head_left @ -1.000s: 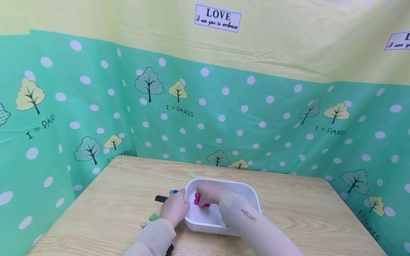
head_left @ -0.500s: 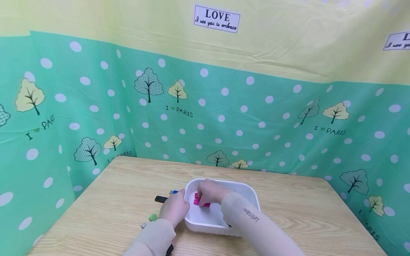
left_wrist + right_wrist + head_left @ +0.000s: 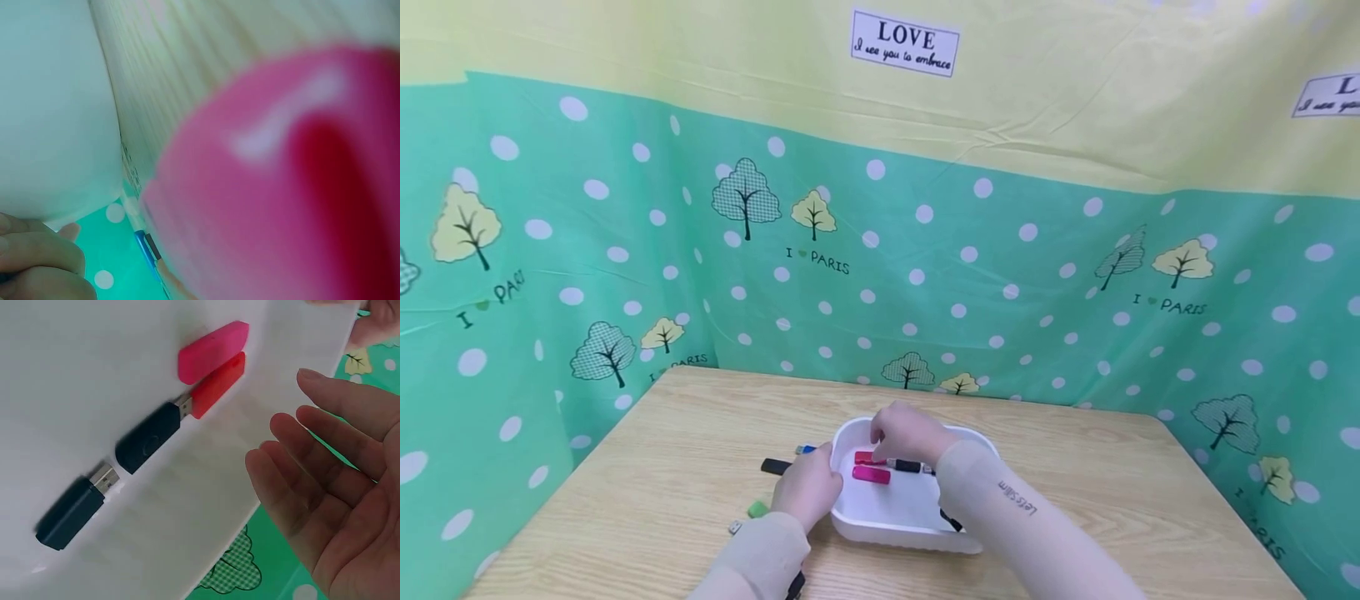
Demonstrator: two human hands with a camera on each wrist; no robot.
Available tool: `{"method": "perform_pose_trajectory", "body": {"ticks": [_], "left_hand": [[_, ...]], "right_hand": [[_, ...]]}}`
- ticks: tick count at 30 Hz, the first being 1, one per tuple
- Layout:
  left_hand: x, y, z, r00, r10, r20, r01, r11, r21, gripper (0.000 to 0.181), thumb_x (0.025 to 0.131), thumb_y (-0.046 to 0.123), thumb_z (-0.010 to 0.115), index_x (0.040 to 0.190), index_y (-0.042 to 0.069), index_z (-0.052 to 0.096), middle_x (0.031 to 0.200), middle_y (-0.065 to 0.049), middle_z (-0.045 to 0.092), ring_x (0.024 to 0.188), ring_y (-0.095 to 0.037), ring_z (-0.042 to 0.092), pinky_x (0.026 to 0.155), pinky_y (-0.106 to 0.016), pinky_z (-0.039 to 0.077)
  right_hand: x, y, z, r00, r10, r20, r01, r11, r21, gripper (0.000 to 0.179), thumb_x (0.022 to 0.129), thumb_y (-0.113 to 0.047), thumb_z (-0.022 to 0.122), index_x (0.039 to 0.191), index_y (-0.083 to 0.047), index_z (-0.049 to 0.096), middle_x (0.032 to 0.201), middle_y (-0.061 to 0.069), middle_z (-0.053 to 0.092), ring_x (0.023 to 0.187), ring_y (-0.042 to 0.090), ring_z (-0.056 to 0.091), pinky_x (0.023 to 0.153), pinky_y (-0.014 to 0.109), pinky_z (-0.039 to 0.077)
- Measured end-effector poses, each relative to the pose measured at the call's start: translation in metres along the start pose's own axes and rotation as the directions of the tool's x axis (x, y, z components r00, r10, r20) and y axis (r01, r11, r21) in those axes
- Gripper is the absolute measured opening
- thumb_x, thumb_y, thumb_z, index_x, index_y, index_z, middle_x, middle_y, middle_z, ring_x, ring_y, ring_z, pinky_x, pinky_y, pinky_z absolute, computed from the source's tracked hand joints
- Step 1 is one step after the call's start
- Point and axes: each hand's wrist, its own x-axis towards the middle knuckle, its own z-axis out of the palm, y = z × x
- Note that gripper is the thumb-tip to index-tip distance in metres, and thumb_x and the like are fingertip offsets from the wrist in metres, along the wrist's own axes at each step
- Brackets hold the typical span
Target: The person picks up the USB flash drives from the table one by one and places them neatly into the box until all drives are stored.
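Note:
My left hand [image 3: 811, 490] grips the left rim of a white plastic basin [image 3: 895, 537]; its curled fingers also show low in the left wrist view. My right hand [image 3: 910, 432] is above the basin's far side. In the right wrist view its palm shows, fingers relaxed and holding nothing. In the basin lie a pink USB stick [image 3: 212, 353] and a red USB stick [image 3: 219, 384], side by side. A black USB stick [image 3: 148, 437] lies in line with the red one, connector at its end. Another black USB stick [image 3: 70, 512] follows in that row.
Left of the basin, on the wooden table [image 3: 700, 433], lie a blue USB stick [image 3: 806, 449], a black stick [image 3: 777, 467] and a green one [image 3: 758, 508]. A blurred pink object [image 3: 250, 187] fills the left wrist view. A patterned curtain [image 3: 880, 333] stands behind.
My right hand has let go of the sticks, risen and moved right and back, uncovering the red, pink and black ones. The left hand stays on the rim.

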Motion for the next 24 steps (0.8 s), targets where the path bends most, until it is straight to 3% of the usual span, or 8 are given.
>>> {"method": "perform_pose_trajectory", "body": {"ticks": [6, 14, 24], "left_hand": [[-0.002, 0.002, 0.0, 1.0, -0.023, 0.013, 0.024, 1.0, -0.02, 0.047, 0.093, 0.01, 0.058, 0.139, 0.002, 0.052, 0.126, -0.02, 0.066, 0.107, -0.035, 0.069, 0.085, -0.05, 0.059], [-0.002, 0.003, -0.001, 1.0, -0.014, 0.004, 0.014, 1.0, 0.005, 0.048, 0.093, 0.008, 0.057, 0.14, 0.0, 0.051, 0.127, -0.021, 0.065, 0.108, -0.036, 0.068, 0.087, -0.05, 0.058], [-0.003, 0.004, -0.001, 1.0, -0.014, -0.006, 0.014, 1.0, 0.009, 0.047, 0.093, 0.007, 0.057, 0.139, 0.002, 0.053, 0.127, -0.02, 0.066, 0.109, -0.036, 0.067, 0.089, -0.051, 0.058]], "right_hand": [[-0.012, 0.003, -0.014, 0.999, -0.015, -0.033, 0.017, 0.998, 0.069, 0.023, 0.081, -0.015, 0.079, 0.103, -0.009, 0.074, 0.091, -0.003, 0.07, 0.083, 0.012, 0.062, 0.081, 0.03, 0.057], [-0.034, 0.016, -0.036, 0.988, -0.064, -0.139, 0.073, 0.996, 0.06, 0.018, 0.082, -0.01, 0.078, 0.099, -0.005, 0.074, 0.09, 0.004, 0.072, 0.081, 0.014, 0.064, 0.076, 0.028, 0.058], [-0.072, 0.032, -0.048, 0.97, -0.009, -0.244, 0.012, 1.0, 0.014, 0.012, 0.082, -0.01, 0.078, 0.094, -0.008, 0.076, 0.086, 0.002, 0.073, 0.08, 0.014, 0.066, 0.077, 0.031, 0.059]]}}
